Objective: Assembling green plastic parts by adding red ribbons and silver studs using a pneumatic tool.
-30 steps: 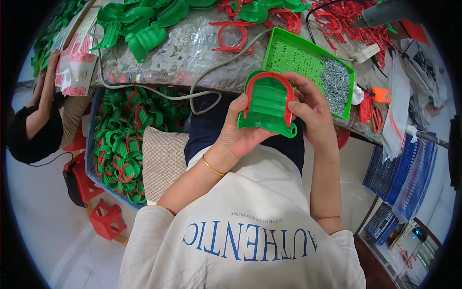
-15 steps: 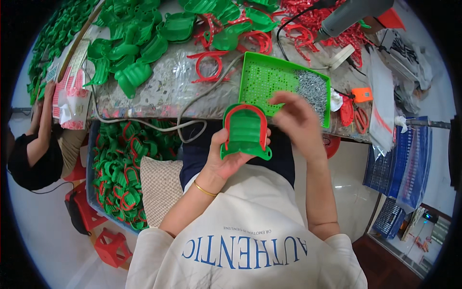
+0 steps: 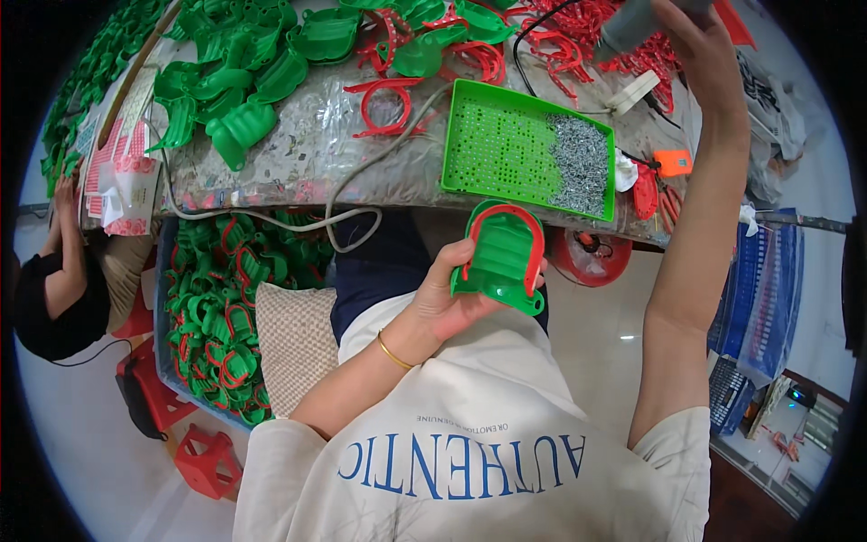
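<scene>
1. The green shell (image 3: pixel 502 253), edged inside by a red arched band (image 3: pixel 535 239), sat in our left hand (image 3: pixel 447 303), at six o'clock from the green tray (image 3: pixel 497 149).
2. Our left hand was partly closed, thumb on the shell's nine-o'clock edge, fingers behind; our right hand (image 3: pixel 700 45) lay, fingers bent, over the grey tool (image 3: pixel 625 34) at one o'clock, though we couldn't tell how firmly.
3. We judged that a slackened thumb could let the shell slip, or a tugged black cord (image 3: pixel 517 54) jar the tray.
4. The arch pointed to twelve, its long axis running twelve to six.
</scene>
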`<action>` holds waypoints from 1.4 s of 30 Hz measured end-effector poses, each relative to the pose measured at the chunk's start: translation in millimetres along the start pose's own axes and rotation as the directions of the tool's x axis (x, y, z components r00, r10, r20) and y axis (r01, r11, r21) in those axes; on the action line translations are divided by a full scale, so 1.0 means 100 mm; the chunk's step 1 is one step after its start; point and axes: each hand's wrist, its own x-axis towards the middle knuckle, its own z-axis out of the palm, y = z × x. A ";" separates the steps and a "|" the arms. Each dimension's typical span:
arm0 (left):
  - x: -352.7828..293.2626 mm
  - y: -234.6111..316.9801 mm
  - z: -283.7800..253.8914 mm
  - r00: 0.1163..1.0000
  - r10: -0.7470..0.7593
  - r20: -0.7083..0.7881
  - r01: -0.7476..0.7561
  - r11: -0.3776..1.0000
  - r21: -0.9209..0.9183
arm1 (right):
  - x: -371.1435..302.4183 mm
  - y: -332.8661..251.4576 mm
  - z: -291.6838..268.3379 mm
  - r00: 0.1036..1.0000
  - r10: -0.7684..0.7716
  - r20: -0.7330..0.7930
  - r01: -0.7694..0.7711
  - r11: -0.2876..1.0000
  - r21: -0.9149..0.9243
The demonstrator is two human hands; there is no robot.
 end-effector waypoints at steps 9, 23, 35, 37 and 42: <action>0.06 0.06 -0.30 1.000 0.028 -0.009 -0.029 0.994 -0.110 | -0.76 -1.03 1.00 0.985 0.144 -0.098 -0.097 0.919 0.383; 0.06 0.07 -0.36 0.999 0.018 -0.050 -0.024 0.992 -0.121 | -1.19 0.08 1.66 0.914 0.199 -0.353 -0.013 0.885 0.466; 0.07 0.10 -0.40 0.998 0.025 -0.063 -0.032 0.991 -0.129 | -1.23 0.12 1.78 0.904 0.221 -0.367 -0.022 0.880 0.475; 0.07 0.10 -0.40 0.997 0.031 -0.064 -0.039 0.992 -0.119 | -1.24 0.12 1.78 0.903 0.219 -0.369 -0.024 0.884 0.467; 0.06 0.10 -0.38 0.997 0.043 -0.071 -0.051 0.992 -0.116 | -1.24 0.12 1.77 0.902 0.193 -0.385 -0.006 0.900 0.437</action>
